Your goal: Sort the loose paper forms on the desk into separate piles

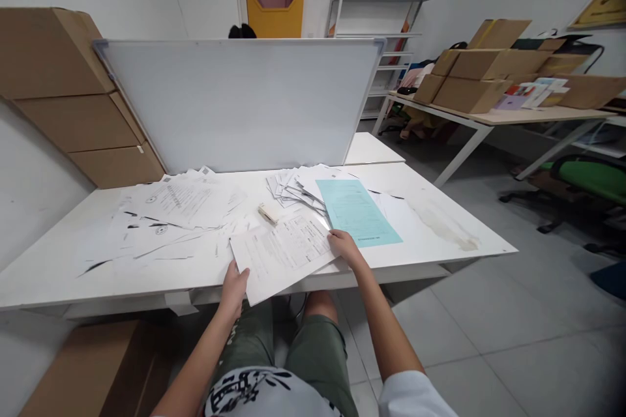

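Note:
A printed white paper sheet (281,251), possibly a few stacked together, is held over the front edge of the white table (195,280). My left hand (235,287) grips its near left edge, thumb on top. At its right edge my right hand (343,246) is closed on the paper, close to a light blue printed sheet (362,212). Just beyond the held paper lies a small beige stapler-like object (267,214), too small to name surely. Behind it is a messy pile of white papers (288,187).
Loose printed papers (171,205) cover the table's left part. A whiteboard (244,104) stands upright along the back. Cardboard boxes (53,58) are stacked at the left; another box (83,365) sits below. At right are a second table (508,117) with boxes and a green chair (587,179).

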### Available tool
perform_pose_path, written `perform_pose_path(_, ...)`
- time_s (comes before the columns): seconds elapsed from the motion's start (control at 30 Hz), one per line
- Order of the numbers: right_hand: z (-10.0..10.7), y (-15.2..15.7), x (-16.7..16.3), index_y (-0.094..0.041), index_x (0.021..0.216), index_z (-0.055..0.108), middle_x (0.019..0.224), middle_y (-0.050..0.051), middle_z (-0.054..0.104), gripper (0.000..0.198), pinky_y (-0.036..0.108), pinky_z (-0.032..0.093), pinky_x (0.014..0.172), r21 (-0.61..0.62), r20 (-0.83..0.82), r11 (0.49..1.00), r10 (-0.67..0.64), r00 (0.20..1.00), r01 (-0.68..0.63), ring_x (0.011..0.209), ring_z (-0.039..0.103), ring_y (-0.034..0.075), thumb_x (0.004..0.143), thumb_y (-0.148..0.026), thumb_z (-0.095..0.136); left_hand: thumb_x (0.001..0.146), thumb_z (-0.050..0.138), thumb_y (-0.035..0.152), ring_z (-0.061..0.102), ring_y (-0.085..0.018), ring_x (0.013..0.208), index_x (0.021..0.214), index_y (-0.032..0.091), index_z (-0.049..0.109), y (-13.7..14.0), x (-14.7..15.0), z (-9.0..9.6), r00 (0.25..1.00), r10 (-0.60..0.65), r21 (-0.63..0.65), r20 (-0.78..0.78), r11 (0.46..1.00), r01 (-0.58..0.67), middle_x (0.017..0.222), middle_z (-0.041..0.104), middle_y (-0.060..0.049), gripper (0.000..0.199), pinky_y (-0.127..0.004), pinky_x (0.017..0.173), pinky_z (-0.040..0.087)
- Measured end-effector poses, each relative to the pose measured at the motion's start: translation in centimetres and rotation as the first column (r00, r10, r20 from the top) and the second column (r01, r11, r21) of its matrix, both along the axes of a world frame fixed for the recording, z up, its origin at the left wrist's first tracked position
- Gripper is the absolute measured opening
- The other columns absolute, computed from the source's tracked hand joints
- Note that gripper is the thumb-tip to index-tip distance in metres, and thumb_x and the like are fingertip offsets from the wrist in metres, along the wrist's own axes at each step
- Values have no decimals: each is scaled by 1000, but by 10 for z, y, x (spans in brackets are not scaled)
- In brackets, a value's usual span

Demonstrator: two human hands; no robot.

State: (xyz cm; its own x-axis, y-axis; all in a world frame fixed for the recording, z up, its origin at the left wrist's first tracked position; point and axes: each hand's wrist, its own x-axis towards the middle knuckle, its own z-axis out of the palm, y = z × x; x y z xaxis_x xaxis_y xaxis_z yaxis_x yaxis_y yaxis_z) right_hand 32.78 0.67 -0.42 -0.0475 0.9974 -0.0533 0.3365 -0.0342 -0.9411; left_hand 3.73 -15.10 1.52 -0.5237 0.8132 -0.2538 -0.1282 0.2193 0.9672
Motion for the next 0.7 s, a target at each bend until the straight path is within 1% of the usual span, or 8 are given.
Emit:
perform_pose_path(0.1, -3, 0, 7, -16, 82, 70, 85, 8, 71, 37, 32, 46, 71, -35, -92, 999, -6, 996, 3, 87, 61, 28, 65, -43, 51, 86, 56, 25, 70, -21, 85, 147, 18, 22, 1, -12, 0, 991, -48, -93, -124, 995, 37, 115, 66, -15, 70, -35, 73, 57)
perform_pose_path(0.17, -4, 0, 13, -15, 90, 71, 83, 8, 72, 42, 32, 47, 67, -67, -143, 997, 17, 990, -27, 82, 63, 27, 67, -45, 52, 88, 53, 28, 66, -25, 102, 149, 22, 14, 5, -18, 3, 922, -95, -58, -376, 995, 79, 129, 58, -15, 73, -39, 83, 55)
perform_pose_path(0.23, -3, 1, 16, -15, 92, 71, 80, 8, 72, 44, 31, 47, 63, -90, -174, 994, 42, 984, -58, 77, 64, 26, 67, -46, 54, 88, 50, 29, 52, -29, 124, 148, 23, 23, 15, -20, 9, 743, -144, -30, -653, 986, 165, 141, 49, -13, 66, -44, 98, 47)
perform_pose_path(0.3, -3, 1, 17, -15, 91, 72, 80, 8, 72, 42, 31, 48, 63, -93, -190, 993, 53, 980, -71, 76, 64, 25, 66, -45, 56, 90, 45, 29, 39, -30, 135, 144, 20, 33, 34, -17, 15, 523, -211, -66, -826, 957, 282, 146, 43, -11, 57, -46, 108, 38)
perform_pose_path(0.43, -4, 3, 15, -16, 88, 73, 88, 8, 73, 39, 33, 49, 71, -62, -184, 997, 40, 982, -52, 83, 64, 26, 66, -43, 57, 90, 39, 22, 26, -27, 142, 144, 14, 34, 86, -1, 26, 133, -310, -192, -942, 817, 544, 150, 36, -10, 55, -43, 114, 29)
perform_pose_path(0.5, -5, 2, 13, -16, 87, 73, 91, 7, 73, 38, 34, 49, 75, -38, -175, 998, 35, 984, -43, 86, 64, 27, 66, -44, 57, 86, 38, 11, 26, -25, 142, 144, 13, 34, 111, 5, 26, -5, -311, -255, -950, 769, 587, 151, 35, -11, 58, -42, 115, 28)
perform_pose_path(0.57, -7, 2, 12, -16, 86, 73, 90, 7, 73, 37, 35, 48, 77, -9, -166, 999, 38, 985, -40, 88, 63, 28, 67, -44, 57, 80, 37, 0, 32, -23, 140, 141, 12, 38, 131, 5, 22, -72, -322, -303, -944, 762, 572, 149, 38, -12, 63, -40, 114, 29)
perform_pose_path(0.7, -12, 1, 11, -17, 86, 72, 95, 6, 73, 37, 36, 47, 83, 56, -151, 998, 44, 988, -36, 94, 62, 29, 68, -46, 57, 72, 33, -7, 35, -18, 138, 136, 12, 46, 155, -11, 6, -72, -303, -285, -950, 752, 595, 146, 43, -9, 68, -36, 115, 30)
